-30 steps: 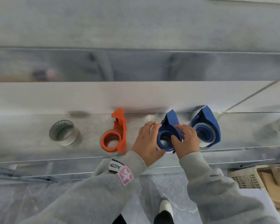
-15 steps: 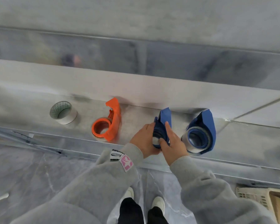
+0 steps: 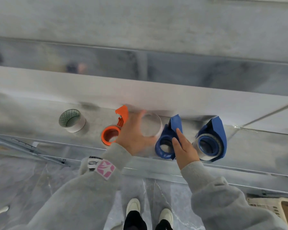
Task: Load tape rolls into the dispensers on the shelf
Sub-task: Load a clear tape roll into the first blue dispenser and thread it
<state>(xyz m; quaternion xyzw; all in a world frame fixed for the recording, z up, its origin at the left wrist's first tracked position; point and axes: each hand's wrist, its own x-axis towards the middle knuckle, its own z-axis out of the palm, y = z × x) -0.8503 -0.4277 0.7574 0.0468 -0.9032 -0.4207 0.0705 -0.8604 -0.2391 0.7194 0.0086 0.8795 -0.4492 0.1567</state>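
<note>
Nearest the camera, at six o'clock, two white-toed shoes (image 3: 149,211) are seen on the marbled floor, with grey sleeves (image 3: 83,193) reaching up to the metal shelf (image 3: 239,146). At the shelf's front, the right hand (image 3: 184,149) is laid with fingers extended on the middle blue dispenser (image 3: 169,138), steadying it rather than clasping it. Half a second earlier both hands were closed together on this dispenser; now the left hand (image 3: 133,135) has been drawn away toward eleven o'clock, its fingers curled around a clear tape roll (image 3: 150,125), blurred by motion. Whether that roll is coming out or going in cannot be told; the blue hub looks bare, so loading is judged unfinished. At three o'clock a second blue dispenser (image 3: 211,140) is already loaded. At nine o'clock the orange dispenser (image 3: 114,130) sits beside the left hand, and farther left a spare roll (image 3: 72,120) stands apart.
</note>
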